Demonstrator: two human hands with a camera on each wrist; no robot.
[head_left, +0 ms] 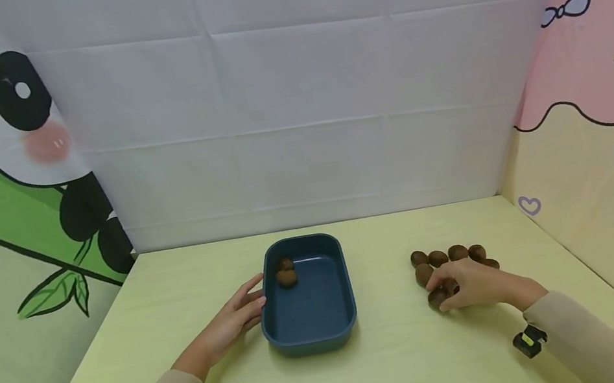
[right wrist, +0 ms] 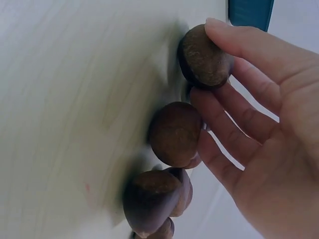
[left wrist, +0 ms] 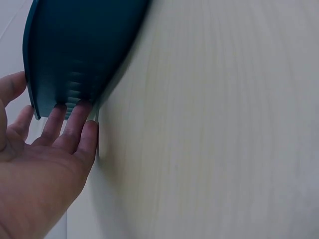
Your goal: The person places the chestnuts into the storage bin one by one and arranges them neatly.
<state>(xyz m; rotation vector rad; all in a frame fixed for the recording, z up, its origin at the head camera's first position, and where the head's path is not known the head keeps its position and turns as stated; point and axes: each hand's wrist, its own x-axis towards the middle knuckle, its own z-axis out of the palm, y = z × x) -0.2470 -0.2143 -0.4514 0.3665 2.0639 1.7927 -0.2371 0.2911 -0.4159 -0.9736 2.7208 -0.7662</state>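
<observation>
A dark blue rectangular bin (head_left: 320, 307) stands mid-table with two brown chestnuts (head_left: 286, 279) at its far left. My left hand (head_left: 226, 327) is at the bin's left side. Its fingertips (left wrist: 82, 105) touch the outer wall, and the thumb lies by the rim. Over on the right, my right hand (head_left: 475, 282) pinches a chestnut (right wrist: 205, 57) between thumb and fingers, low over the table. Another chestnut (right wrist: 175, 134) sits right beside its fingers. Several more chestnuts (head_left: 457, 252) lie grouped around and behind this hand, which partly hides some.
The pale wooden table (head_left: 390, 363) ends at a white cloth backdrop (head_left: 303, 120). Printed cartoon panels flank it left and right. Both wrists carry a small black camera (head_left: 530, 341). A stretch of table separates the bin from the chestnut group.
</observation>
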